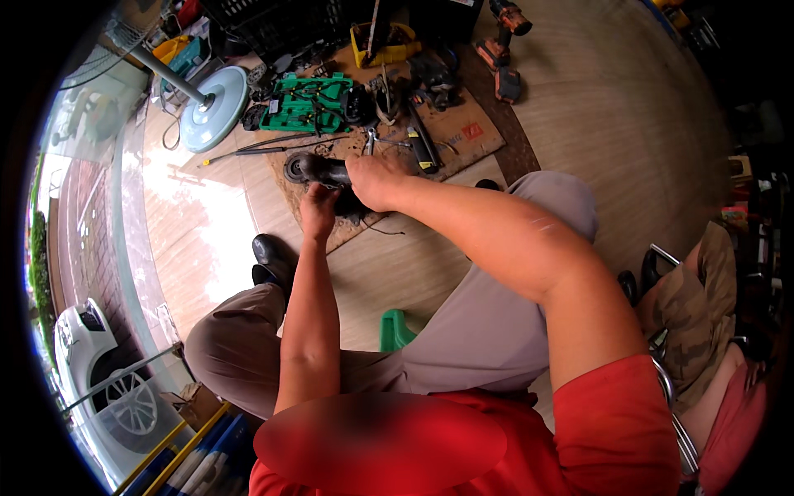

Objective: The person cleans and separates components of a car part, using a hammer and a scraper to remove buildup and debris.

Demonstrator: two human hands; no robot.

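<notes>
A dark power tool with a round head, which looks like an angle grinder, lies over a brown cardboard sheet on the floor. My right hand is closed round the right end of its body. Just below the head, my left hand has its fingers drawn together against the tool's near side. What they pinch is hidden. A black piece shows between my hands, with a thin dark wire trailing right. Beyond my right hand lie a black-and-yellow handled tool and a metal hand tool.
Behind the work lie a green tool case, a yellow bin and an orange-black cordless drill. A pale round stand base stands at far left. A green stool shows between my legs. Another person's legs are at right.
</notes>
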